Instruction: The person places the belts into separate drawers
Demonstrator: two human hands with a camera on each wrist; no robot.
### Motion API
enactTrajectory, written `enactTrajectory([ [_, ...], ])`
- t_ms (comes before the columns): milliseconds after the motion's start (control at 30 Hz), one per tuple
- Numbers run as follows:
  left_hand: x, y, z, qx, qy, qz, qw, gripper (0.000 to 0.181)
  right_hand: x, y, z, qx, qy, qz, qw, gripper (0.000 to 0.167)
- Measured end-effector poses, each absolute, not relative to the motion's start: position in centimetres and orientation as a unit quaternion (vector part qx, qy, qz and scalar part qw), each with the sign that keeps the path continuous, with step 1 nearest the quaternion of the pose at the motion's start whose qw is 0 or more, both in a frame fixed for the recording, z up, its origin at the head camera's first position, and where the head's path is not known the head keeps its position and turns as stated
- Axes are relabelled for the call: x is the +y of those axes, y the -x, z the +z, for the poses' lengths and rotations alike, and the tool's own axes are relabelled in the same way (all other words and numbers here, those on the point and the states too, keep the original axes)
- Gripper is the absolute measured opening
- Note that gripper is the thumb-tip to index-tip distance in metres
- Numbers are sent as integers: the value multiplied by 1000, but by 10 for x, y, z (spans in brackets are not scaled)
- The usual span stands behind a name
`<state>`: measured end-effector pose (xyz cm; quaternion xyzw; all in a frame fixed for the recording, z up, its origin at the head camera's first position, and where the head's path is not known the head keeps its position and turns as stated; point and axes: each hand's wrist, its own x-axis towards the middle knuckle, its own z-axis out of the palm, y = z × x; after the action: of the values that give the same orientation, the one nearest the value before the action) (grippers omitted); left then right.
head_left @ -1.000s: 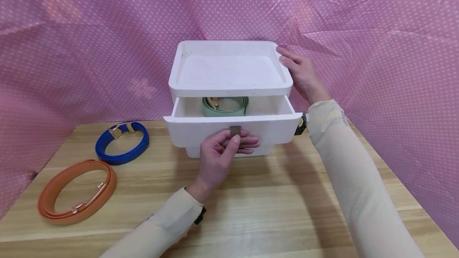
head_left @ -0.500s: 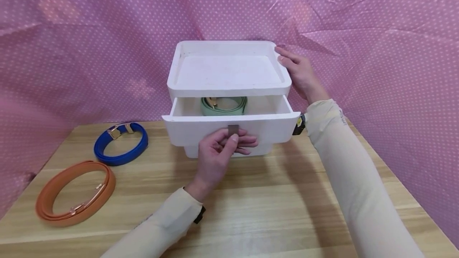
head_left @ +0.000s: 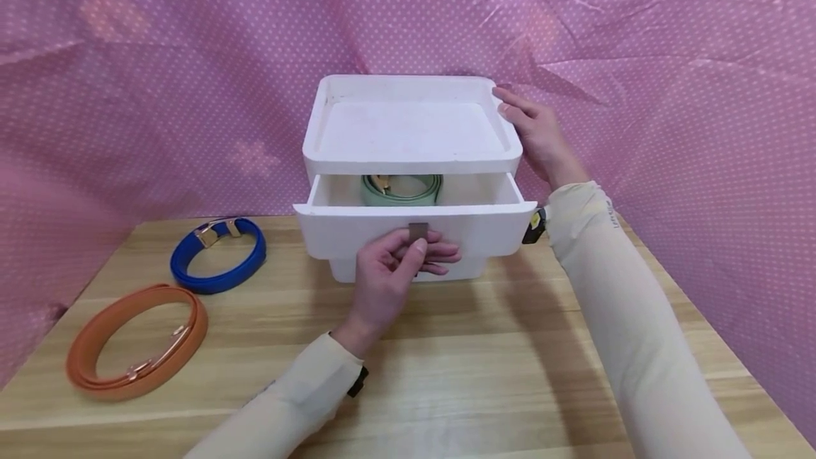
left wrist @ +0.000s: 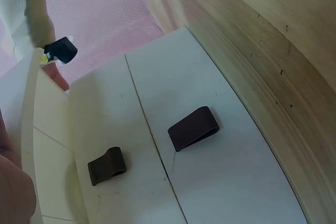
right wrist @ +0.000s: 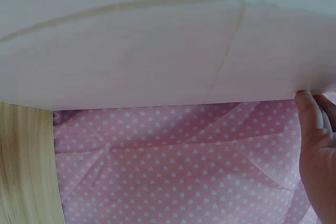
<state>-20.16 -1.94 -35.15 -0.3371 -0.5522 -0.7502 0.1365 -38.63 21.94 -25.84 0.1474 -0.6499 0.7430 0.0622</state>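
Observation:
A white drawer unit [head_left: 414, 129] stands at the back of the table, its top drawer [head_left: 344, 229] pulled partway out. Inside that drawer lies a coiled green belt [head_left: 408, 197] with a gold buckle. My left hand [head_left: 389, 268] pinches the brown pull tab [head_left: 418, 231] on the drawer front between thumb and fingers. At the unit's upper right side, my right hand [head_left: 538, 137] rests with extended fingers against the rim; the right wrist view also shows its fingers [right wrist: 311, 111] touching the white wall. Two more brown tabs [left wrist: 193, 128] show on lower fronts in the left wrist view.
To the left on the wooden table [head_left: 484, 374] lie a coiled blue belt [head_left: 219, 280] and, nearer, a coiled orange belt [head_left: 105, 392], both with metal buckles. Pink dotted cloth [head_left: 255, 55] hangs behind and along both sides.

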Motion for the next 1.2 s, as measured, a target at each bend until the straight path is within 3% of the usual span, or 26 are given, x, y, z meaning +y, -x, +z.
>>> enactTrajectory([
  [1200, -17, 209, -352, -557, 332, -746, 153, 21, 222, 386, -258, -656, -143, 739, 52, 43],
])
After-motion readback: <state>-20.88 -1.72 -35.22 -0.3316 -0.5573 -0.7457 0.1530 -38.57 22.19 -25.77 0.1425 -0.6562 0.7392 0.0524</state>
